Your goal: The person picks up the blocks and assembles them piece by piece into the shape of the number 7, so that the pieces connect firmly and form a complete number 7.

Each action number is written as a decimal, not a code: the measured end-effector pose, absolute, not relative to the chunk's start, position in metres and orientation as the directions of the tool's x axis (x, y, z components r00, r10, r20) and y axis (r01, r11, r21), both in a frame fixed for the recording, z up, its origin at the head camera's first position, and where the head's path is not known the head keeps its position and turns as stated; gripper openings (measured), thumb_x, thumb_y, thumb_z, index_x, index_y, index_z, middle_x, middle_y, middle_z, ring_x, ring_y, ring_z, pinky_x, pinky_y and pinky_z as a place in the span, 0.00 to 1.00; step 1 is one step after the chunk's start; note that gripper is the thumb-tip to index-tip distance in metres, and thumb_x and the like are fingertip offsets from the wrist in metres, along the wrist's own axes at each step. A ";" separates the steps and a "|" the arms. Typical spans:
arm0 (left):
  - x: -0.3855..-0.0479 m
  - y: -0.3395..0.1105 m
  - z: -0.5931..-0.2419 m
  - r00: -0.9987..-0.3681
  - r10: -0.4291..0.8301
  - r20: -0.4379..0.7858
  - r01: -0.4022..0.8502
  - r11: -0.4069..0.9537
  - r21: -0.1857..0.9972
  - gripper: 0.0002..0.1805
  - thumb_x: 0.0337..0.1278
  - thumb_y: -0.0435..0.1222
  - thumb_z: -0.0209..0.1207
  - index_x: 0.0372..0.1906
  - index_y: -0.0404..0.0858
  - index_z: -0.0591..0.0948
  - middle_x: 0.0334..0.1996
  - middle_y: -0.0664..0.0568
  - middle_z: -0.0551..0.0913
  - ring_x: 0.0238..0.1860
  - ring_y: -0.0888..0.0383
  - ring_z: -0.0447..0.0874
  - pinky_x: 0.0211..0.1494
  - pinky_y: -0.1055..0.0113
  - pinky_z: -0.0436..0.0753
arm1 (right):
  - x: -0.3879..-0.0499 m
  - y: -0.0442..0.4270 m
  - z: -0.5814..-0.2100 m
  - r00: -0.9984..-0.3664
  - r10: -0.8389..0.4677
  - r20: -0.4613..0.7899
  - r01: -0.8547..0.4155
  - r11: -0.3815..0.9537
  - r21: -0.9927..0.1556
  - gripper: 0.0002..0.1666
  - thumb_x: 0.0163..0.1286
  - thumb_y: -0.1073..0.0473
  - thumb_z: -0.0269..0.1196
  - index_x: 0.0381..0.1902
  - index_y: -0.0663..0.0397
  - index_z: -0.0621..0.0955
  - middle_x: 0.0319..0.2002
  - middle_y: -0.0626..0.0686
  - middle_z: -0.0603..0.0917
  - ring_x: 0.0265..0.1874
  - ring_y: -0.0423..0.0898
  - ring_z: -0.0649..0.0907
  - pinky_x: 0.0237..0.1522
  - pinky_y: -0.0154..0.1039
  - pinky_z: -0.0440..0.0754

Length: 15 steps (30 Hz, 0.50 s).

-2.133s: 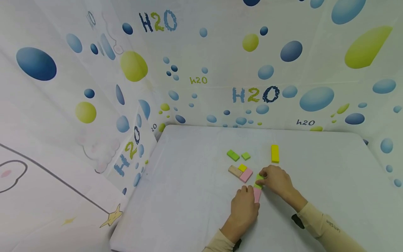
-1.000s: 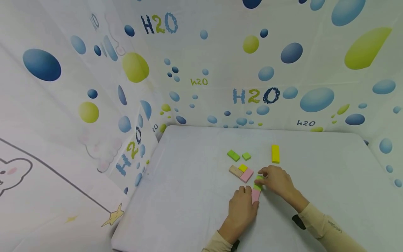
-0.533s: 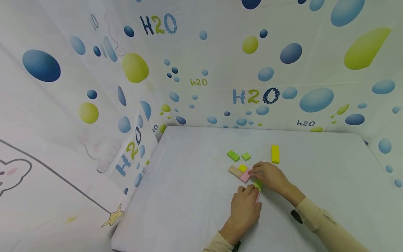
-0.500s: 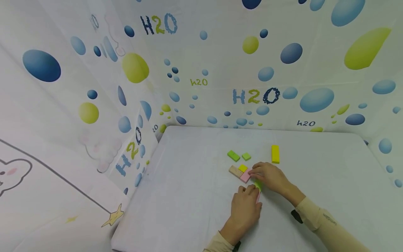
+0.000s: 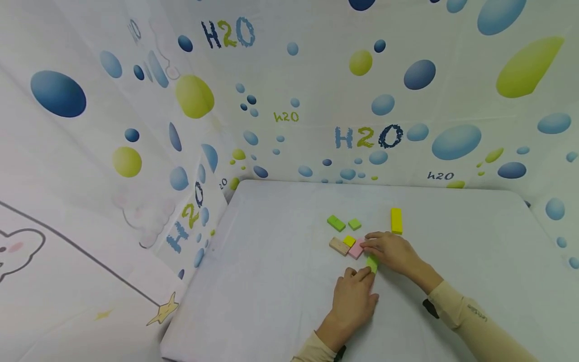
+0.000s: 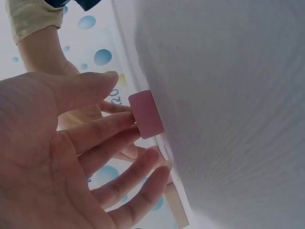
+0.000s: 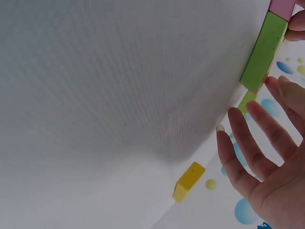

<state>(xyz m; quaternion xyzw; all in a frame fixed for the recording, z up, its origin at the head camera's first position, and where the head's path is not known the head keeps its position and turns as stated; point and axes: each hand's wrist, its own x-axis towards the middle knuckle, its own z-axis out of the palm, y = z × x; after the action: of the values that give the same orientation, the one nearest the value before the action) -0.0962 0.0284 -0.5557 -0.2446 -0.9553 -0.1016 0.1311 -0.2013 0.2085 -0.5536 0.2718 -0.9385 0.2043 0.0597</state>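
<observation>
White table (image 5: 271,281): beneath all the blocks.
Right hand (image 5: 394,252): fingers spread loosely, gripping nothing, beside the green block (image 5: 373,262).
Left hand (image 5: 353,297): fingers loosely extended, fingertips against a pink block (image 6: 146,114), thumb apart.
Long yellow block (image 5: 396,221): 1 o'clock from the green block.
Small yellow block (image 5: 349,241): 10 o'clock.

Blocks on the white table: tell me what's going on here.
A person's left hand touches a pink block that lies end to end with a green block. The right hand is at a second pink block, which sits beside a small yellow block and a wooden block. More green pieces and a long yellow block lie farther back, untouched.
</observation>
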 end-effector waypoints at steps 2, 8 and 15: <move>-0.096 0.028 -0.554 -0.848 0.442 0.293 0.494 0.859 0.135 0.23 0.55 0.50 0.74 0.55 0.49 0.88 0.59 0.60 0.85 0.49 0.57 0.80 0.39 0.68 0.77 | -0.203 0.209 -0.553 -0.848 -0.484 0.215 -0.530 0.772 -0.350 0.14 0.71 0.57 0.71 0.52 0.48 0.91 0.56 0.55 0.88 0.54 0.58 0.86 0.53 0.58 0.84; -0.095 0.028 -0.551 -0.847 0.446 0.288 0.500 0.853 0.148 0.23 0.54 0.48 0.74 0.55 0.48 0.88 0.58 0.59 0.86 0.48 0.57 0.81 0.39 0.68 0.77 | -0.206 0.211 -0.552 -0.867 -0.465 0.176 -0.497 0.792 -0.356 0.14 0.71 0.57 0.70 0.53 0.49 0.90 0.56 0.54 0.88 0.56 0.58 0.86 0.56 0.58 0.83; -0.095 0.028 -0.551 -0.852 0.441 0.282 0.495 0.854 0.160 0.23 0.55 0.48 0.74 0.55 0.46 0.88 0.58 0.58 0.86 0.49 0.56 0.82 0.40 0.67 0.79 | -0.209 0.213 -0.552 -0.904 -0.403 0.142 -0.425 0.807 -0.411 0.15 0.72 0.55 0.70 0.54 0.49 0.90 0.54 0.51 0.90 0.46 0.53 0.88 0.39 0.42 0.85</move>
<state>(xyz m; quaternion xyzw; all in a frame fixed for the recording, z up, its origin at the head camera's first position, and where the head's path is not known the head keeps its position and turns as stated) -0.0947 0.0276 -0.5505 -0.2451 -0.9555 -0.1143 0.1183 -0.2089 0.2131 -0.5518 0.2179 -0.9501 0.2219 0.0240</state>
